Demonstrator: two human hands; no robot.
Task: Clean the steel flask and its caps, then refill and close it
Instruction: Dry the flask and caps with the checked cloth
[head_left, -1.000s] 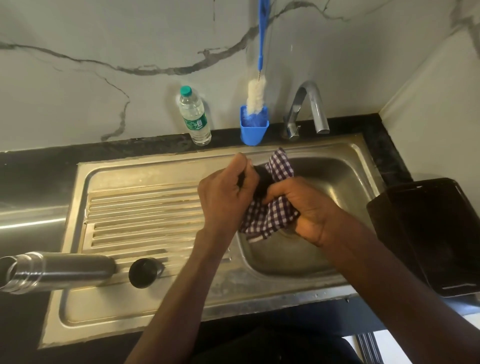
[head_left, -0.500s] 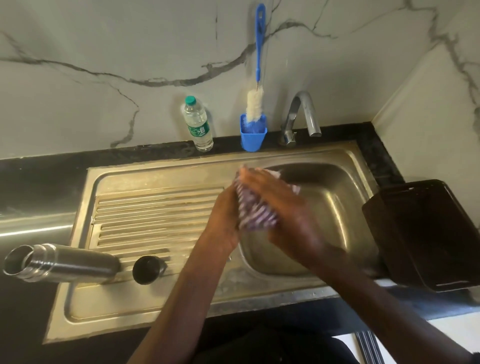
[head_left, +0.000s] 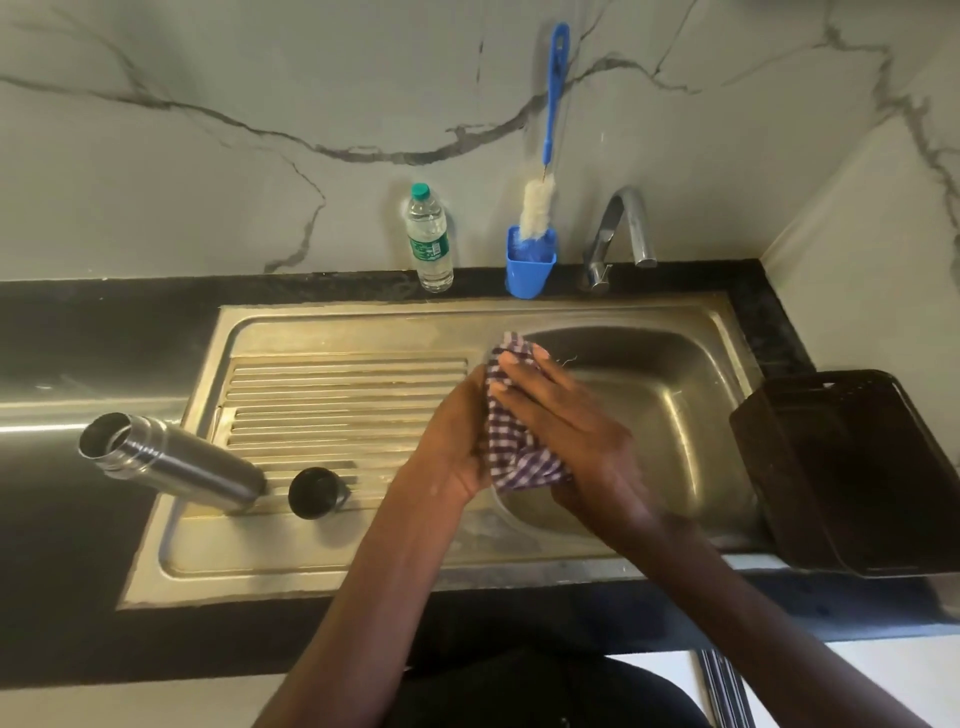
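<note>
The steel flask lies uncapped on its side at the drainboard's left edge, its mouth pointing left. Just to its right on the ribs stands a dark round cap. Over the left rim of the sink basin a purple-and-white checked cloth is sandwiched between my hands. My left hand cups and holds the cloth from the left. My right hand presses on it with straight fingers. Anything wrapped inside the cloth is hidden.
A plastic water bottle, a blue cup holding a long bottle brush and the tap line the back of the black counter. A dark rectangular tray sits right of the sink.
A second ago my left hand gripped a dark cap in the cloth. Now the cloth covers it and my right hand lies flat over the cloth; the view has shifted.
</note>
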